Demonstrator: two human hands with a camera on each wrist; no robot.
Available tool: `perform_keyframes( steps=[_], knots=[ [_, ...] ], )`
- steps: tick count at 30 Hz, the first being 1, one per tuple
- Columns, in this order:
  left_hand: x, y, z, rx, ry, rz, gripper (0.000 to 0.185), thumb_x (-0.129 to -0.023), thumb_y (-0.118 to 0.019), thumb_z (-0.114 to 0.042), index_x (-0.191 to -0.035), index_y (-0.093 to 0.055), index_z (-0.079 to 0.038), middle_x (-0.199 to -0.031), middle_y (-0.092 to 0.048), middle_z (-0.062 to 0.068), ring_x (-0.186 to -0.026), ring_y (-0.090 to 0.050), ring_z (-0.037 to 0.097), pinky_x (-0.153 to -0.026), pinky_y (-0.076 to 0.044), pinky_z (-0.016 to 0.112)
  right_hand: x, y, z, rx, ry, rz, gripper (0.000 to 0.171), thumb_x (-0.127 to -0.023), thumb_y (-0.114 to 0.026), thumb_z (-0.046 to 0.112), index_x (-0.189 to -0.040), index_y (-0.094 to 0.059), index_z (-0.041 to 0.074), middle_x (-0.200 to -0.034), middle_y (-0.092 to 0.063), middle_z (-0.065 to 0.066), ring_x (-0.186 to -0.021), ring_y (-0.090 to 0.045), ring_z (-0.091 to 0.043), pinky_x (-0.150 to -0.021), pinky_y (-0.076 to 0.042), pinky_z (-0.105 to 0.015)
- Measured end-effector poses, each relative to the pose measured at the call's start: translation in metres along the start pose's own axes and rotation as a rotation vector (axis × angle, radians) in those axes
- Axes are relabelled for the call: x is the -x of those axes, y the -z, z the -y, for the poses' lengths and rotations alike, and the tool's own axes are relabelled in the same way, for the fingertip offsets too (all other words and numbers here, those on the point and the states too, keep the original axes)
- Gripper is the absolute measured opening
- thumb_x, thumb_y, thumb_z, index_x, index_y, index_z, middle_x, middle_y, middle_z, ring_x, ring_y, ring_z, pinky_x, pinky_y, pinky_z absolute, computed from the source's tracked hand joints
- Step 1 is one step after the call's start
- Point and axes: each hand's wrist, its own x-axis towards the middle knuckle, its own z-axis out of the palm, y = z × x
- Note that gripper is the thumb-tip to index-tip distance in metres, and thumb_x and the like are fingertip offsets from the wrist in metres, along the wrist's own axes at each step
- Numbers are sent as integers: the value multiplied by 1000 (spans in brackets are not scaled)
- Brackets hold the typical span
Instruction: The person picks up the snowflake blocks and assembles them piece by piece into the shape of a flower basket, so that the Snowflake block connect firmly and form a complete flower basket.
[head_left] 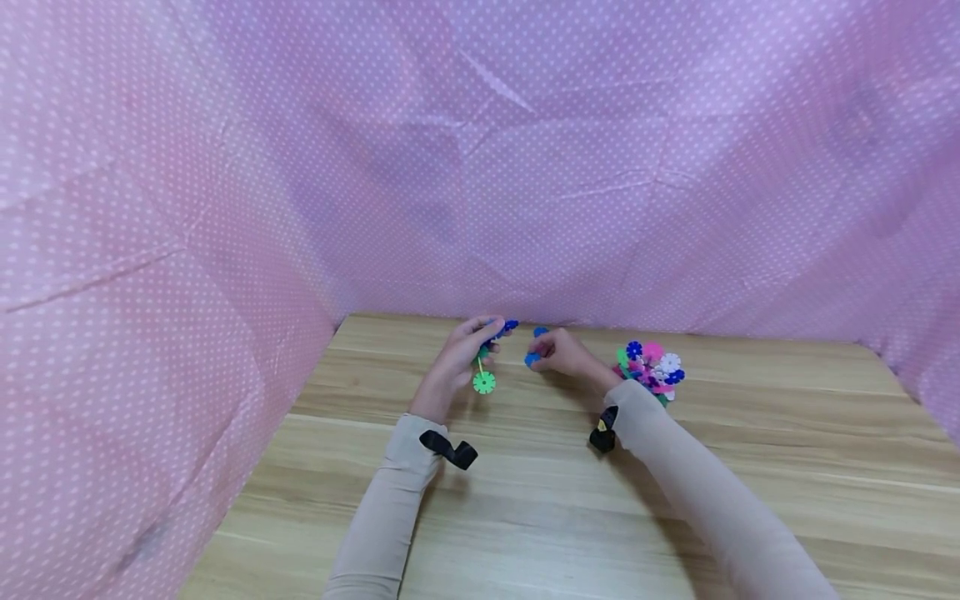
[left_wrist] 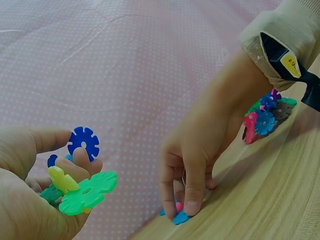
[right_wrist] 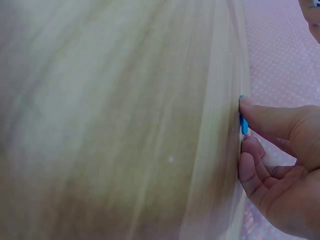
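Pink dotted cloth walls our wooden table [head_left: 525, 500]. Our left hand [head_left: 459, 354] grips a small disc cluster [left_wrist: 80, 182]; our right hand [head_left: 566, 354] pinches a blue disc [left_wrist: 180, 217] against the tabletop, where it could skid loose.

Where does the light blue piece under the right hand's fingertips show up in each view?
Head: light blue piece just right of centre, at the right hand on the wooden table.
Left wrist: bottom centre, under the right hand's fingertips, with a bit of pink beside it.
Right wrist: right edge, a thin blue sliver between fingertip and table.
Shared landmark: the dotted pink cloth behind the table.
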Motion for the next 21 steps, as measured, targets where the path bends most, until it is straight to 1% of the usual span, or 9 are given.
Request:
perform_keyframes(
  steps=[4,7,9,12,14,16,18,21],
  knots=[
    [1,-2,1,10,2,-1,32,-103,-62,-27,-128,-60,-7,-123,-61,13,-76,-54,6,-56,-42,15,3,2,-2,-37,15,32,24,-82,-80,-3,-103,-71,-7,-97,-70,-18,-91,-62,-24,-80,-52,-28],
    [2,-3,3,-1,-6,-3,31,-104,-61,-26,-127,-60,-6,-127,-59,15,-76,-54,7,-57,-42,15,7,4,-1,-70,16,61,24,-80,-78,-9,-101,-68,-7,-98,-69,-18,-91,-62,-24,-80,-53,-28],
    [2,-4,4,-9,-11,-8,31,-104,-61,-26,-127,-60,-6,-128,-59,16,-77,-54,7,-58,-41,15,10,5,0,-116,-11,73,23,-80,-76,-12,-101,-67,-7,-97,-69,-18,-88,-63,-21,-76,-54,-27],
    [1,-4,7,-19,-13,-14,31,-103,-62,-27,-127,-61,-6,-127,-60,15,-77,-54,7,-58,-42,16,14,6,1,-190,-55,80,21,-83,-72,-12,-103,-68,-9,-94,-71,-17,-78,-62,-15,-66,-55,-25],
    [0,-4,8,-27,-11,-19,32,-103,-62,-28,-127,-62,-6,-124,-61,13,-78,-55,7,-58,-42,15,17,6,3,-256,-82,73,21,-84,-71,-11,-106,-68,-11,-92,-72,-16,-72,-62,-12,-61,-55,-26],
    [-1,-4,10,-42,-15,-18,33,-103,-63,-28,-127,-62,-6,-121,-62,11,-79,-55,8,-58,-43,15,19,6,4,-305,-87,55,23,-86,-71,-8,-109,-68,-12,-92,-73,-16,-69,-62,-11,-60,-56,-25],
    [-1,-4,11,-62,-21,-18,34,-103,-63,-29,-127,-62,-6,-120,-62,10,-81,-56,9,-59,-43,15,21,6,7,-358,-98,24,25,-88,-71,-6,-113,-69,-12,-92,-73,-13,-69,-64,-10,-62,-57,-25],
    [-1,-5,11,-82,-30,-7,33,-103,-62,-28,-128,-62,-5,-119,-62,9,-85,-55,12,-60,-43,16,24,9,13,-451,-112,-47,30,-90,-72,-3,-118,-67,-11,-93,-74,-8,-74,-68,-10,-70,-61,-26]
  ],
)
